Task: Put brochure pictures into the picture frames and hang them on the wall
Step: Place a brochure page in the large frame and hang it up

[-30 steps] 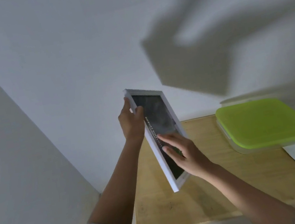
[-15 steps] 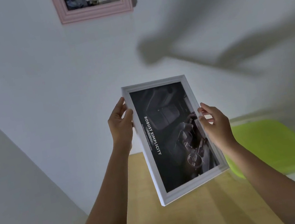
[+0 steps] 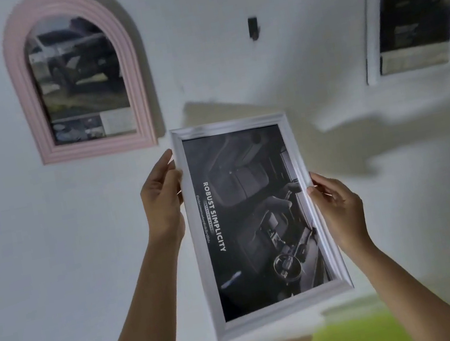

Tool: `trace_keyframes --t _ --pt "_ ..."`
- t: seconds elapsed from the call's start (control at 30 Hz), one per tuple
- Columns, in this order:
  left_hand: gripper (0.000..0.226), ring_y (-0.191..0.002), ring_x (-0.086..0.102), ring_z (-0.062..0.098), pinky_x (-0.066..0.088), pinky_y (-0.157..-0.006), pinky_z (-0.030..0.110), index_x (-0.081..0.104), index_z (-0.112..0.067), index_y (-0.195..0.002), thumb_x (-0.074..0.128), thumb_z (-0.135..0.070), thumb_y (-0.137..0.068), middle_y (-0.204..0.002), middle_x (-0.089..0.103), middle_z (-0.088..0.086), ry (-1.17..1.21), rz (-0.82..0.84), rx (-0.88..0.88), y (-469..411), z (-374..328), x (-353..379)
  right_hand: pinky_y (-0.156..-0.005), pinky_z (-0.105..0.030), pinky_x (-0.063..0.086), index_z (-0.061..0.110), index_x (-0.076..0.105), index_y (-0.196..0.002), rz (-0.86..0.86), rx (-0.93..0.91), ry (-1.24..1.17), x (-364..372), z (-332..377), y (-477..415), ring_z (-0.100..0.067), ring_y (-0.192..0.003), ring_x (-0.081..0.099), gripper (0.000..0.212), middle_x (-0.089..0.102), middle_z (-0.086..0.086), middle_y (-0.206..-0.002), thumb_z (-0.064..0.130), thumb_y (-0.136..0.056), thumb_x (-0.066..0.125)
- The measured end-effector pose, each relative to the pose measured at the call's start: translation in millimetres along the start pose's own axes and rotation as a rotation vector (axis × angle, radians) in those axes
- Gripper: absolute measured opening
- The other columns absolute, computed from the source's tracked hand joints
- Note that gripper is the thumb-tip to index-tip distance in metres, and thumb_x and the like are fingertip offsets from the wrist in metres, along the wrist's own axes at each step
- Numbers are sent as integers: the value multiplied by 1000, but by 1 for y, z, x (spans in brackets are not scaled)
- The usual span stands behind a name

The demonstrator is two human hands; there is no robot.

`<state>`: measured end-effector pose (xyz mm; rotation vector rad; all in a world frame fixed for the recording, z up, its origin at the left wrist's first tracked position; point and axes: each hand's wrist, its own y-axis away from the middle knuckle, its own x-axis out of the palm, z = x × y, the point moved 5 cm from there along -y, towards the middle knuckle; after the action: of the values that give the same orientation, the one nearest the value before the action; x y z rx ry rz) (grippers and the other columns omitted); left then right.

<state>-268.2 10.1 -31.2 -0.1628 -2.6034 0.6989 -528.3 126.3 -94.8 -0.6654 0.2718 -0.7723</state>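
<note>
Hanging is the step in hand: left hand (image 3: 162, 199) and right hand (image 3: 335, 205) each grip a side rail of the filled frame (image 3: 273, 312), held off the wall (image 3: 53, 260) below the hook (image 3: 253, 28), so it probably needs lifting next until its back catches there.

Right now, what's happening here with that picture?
A person holds a white picture frame with a dark brochure picture in it up before the wall, left hand gripping its left edge, right hand its right edge. A pink arched frame and a second white frame already hang there. What looks like a small dark hook between them is bare.
</note>
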Motion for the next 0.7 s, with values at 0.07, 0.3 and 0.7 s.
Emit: trace_keyframes --t 0.07,0.3,0.7 --pt "29 -79 65 17 55 -69 28 60 -15 -119 48 -7 -94 -95 68 2 35 14 61 -13 -10 17 -83 -5 45 22 61 -113 -30 -33 -90 -2 8 -21 9 -98 59 30 63 9 -109 9 -86 61" --pt "28 -88 63 16 54 -82 30 62 -18 -114 48 -5 -93 -104 64 4 139 50 218 -48 -45 63 -91 -9 44 29 59 -112 -106 -150 -309 -1 36 -79 3 -107 58 33 62 13 -112 7 -88 57" --pt "39 -135 36 12 26 -115 34 45 -23 -136 44 -25 -98 -145 42 -3 -116 113 403 -88 -64 92 -85 -6 43 23 53 -121 -152 -223 -448 18 43 -132 12 -100 56 33 59 20 -110 11 -91 55"
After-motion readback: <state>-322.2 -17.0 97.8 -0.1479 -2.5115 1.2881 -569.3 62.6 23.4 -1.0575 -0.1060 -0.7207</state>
